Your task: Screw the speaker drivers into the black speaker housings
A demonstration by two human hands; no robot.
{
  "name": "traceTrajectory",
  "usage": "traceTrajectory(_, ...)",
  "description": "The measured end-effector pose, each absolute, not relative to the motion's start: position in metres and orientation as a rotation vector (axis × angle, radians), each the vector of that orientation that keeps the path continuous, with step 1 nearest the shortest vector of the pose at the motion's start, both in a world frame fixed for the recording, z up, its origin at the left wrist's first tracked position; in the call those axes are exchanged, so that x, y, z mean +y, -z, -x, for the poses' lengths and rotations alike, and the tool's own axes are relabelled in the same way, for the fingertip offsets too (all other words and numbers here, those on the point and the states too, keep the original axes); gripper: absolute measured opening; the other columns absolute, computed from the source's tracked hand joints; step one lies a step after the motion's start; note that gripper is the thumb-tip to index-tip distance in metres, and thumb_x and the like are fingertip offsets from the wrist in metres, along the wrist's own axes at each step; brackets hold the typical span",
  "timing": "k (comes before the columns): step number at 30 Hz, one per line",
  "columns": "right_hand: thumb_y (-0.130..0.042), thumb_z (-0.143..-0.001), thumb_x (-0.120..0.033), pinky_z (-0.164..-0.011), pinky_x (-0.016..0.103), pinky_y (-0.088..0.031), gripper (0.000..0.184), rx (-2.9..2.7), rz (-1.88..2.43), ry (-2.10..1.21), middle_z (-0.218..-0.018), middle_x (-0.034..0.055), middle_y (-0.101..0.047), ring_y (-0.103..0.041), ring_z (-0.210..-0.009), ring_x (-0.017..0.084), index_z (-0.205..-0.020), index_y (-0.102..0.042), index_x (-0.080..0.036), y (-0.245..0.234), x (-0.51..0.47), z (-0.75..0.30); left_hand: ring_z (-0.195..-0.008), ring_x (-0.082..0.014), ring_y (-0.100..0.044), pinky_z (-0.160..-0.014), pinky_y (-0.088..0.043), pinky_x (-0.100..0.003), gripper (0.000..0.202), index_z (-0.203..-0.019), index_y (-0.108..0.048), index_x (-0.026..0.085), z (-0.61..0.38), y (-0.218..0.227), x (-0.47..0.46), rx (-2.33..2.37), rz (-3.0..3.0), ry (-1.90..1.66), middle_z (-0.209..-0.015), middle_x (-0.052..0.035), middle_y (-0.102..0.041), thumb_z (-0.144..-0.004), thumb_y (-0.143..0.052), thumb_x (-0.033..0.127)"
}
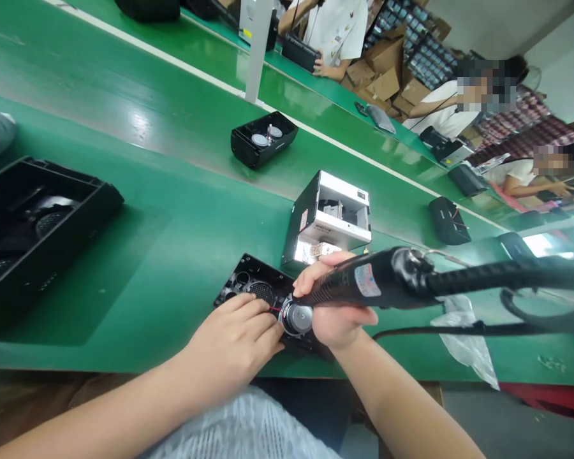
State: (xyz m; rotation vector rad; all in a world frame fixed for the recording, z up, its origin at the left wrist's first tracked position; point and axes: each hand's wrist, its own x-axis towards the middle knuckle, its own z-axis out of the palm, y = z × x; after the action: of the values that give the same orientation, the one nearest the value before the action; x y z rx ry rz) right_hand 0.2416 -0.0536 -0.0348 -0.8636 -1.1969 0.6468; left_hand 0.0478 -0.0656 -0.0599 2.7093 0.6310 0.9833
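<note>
My right hand [337, 322] is wrapped around a black electric screwdriver [349, 284], which has a small label on its side and a thick cable running off to the right. Its tip is hidden behind my fingers, above a round silver speaker driver [300, 317]. That driver sits on a black perforated speaker panel [242, 269] lying on the green bench. With fingers bent and close together, my left hand [242, 335] grips the driver's left edge. A short red wire [273, 309] shows beside those fingertips.
Just beyond the panel stands a white-and-black screw feeder [332, 220]. A large open black speaker housing [43, 236] lies at left. Farther back sits a smaller black speaker housing [265, 140]. A plastic bag [466, 344] lies at right. Several people work across the bench.
</note>
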Motion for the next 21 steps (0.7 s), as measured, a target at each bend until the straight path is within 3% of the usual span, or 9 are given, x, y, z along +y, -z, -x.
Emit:
traceTrajectory(2, -0.057, -0.091, -0.094, -0.057, 0.037, -0.059, 0.072, -1.184, 0.857, -0.630, -0.069, -0.0019, -0.071, -0.066, -0.053, 0.019, -0.118, -0.068, -0.028, 0.038, -0.058, -0.240, -0.123, -0.0358, -0.077, -0.116, -0.053, -0.062, 0.017, -0.113, -0.077, 0.016, -0.035, 0.062, -0.062, 0.765, -2.676, -1.048, -0.125, -0.0129, -0.083, -0.108, -0.072, 0.031)
traceTrajectory(4, -0.059, -0.091, -0.093, -0.060, 0.038, -0.061, 0.071, -1.167, 0.845, -0.624, -0.071, -0.0015, -0.073, -0.068, -0.057, 0.020, -0.118, -0.068, -0.028, 0.037, -0.060, -0.238, -0.144, -0.0465, -0.065, -0.123, -0.046, -0.075, 0.026, -0.121, -0.076, 0.015, -0.020, 0.066, -0.057, 0.883, -2.651, -1.053, -0.151, -0.0236, -0.071, -0.105, -0.077, 0.035)
traceTrajectory(6, -0.063, -0.091, -0.090, -0.056, 0.036, -0.060, 0.068, -1.156, 0.837, -0.635, -0.071, -0.0014, -0.073, -0.068, -0.055, 0.020, -0.117, -0.068, -0.027, 0.031, -0.059, -0.236, -0.148, -0.0491, -0.061, -0.115, -0.057, -0.070, 0.030, -0.123, -0.074, 0.014, -0.007, 0.073, -0.052, 0.930, -2.623, -1.006, -0.163, -0.0304, -0.057, -0.104, -0.078, 0.036)
traceTrajectory(10, -0.056, -0.094, -0.091, -0.043, 0.032, -0.052, 0.072, -1.162, 0.816, -0.690, -0.063, -0.0031, -0.070, -0.060, -0.043, 0.018, -0.124, -0.068, -0.027, -0.003, -0.052, -0.246, -0.138, -0.0419, -0.071, -0.094, -0.071, -0.049, 0.025, -0.118, -0.072, 0.016, 0.000, 0.085, -0.053, 0.970, -2.579, -0.982, -0.168, -0.0294, -0.052, -0.105, -0.076, 0.037)
traceTrajectory(13, -0.043, -0.096, -0.095, -0.037, 0.030, -0.049, 0.080, -1.119, 0.755, -0.539, -0.059, -0.0060, -0.067, -0.054, -0.037, 0.017, -0.134, -0.065, -0.028, -0.039, -0.038, -0.264, -0.132, -0.0394, -0.074, -0.088, -0.072, -0.047, 0.024, -0.115, -0.073, 0.020, -0.006, 0.091, -0.059, 0.994, -2.565, -1.049, -0.162, -0.0254, -0.060, -0.104, -0.077, 0.041)
traceTrajectory(15, -0.045, -0.097, -0.093, -0.035, 0.030, -0.048, 0.077, -1.114, 0.745, -0.415, -0.057, -0.0064, -0.065, -0.053, -0.036, 0.016, -0.125, -0.067, -0.025, -0.055, -0.025, -0.276, -0.129, -0.0387, -0.075, -0.084, -0.072, -0.045, 0.024, -0.113, -0.072, 0.020, -0.011, 0.093, -0.062, 1.002, -2.563, -1.096, -0.157, -0.0245, -0.063, -0.103, -0.079, 0.041)
traceTrajectory(18, -0.049, -0.097, -0.090, -0.035, 0.029, -0.044, 0.067, -1.151, 0.779, -0.373, -0.055, -0.0073, -0.061, -0.052, -0.037, 0.016, -0.110, -0.067, -0.027, -0.055, -0.006, -0.285, -0.126, -0.0393, -0.075, -0.081, -0.071, -0.045, 0.024, -0.112, -0.072, 0.019, -0.016, 0.096, -0.062, 0.995, -2.568, -1.141, -0.155, -0.0261, -0.064, -0.102, -0.080, 0.039)
traceTrajectory(21, -0.051, -0.096, -0.090, -0.035, 0.030, -0.041, 0.068, -1.183, 0.823, -0.428, -0.056, -0.0068, -0.061, -0.053, -0.037, 0.016, -0.113, -0.067, -0.027, -0.041, 0.005, -0.286, -0.126, -0.0399, -0.074, -0.081, -0.070, -0.046, 0.025, -0.115, -0.072, 0.019, -0.016, 0.097, -0.061, 0.983, -2.574, -1.126, -0.155, -0.0268, -0.063, -0.103, -0.079, 0.040)
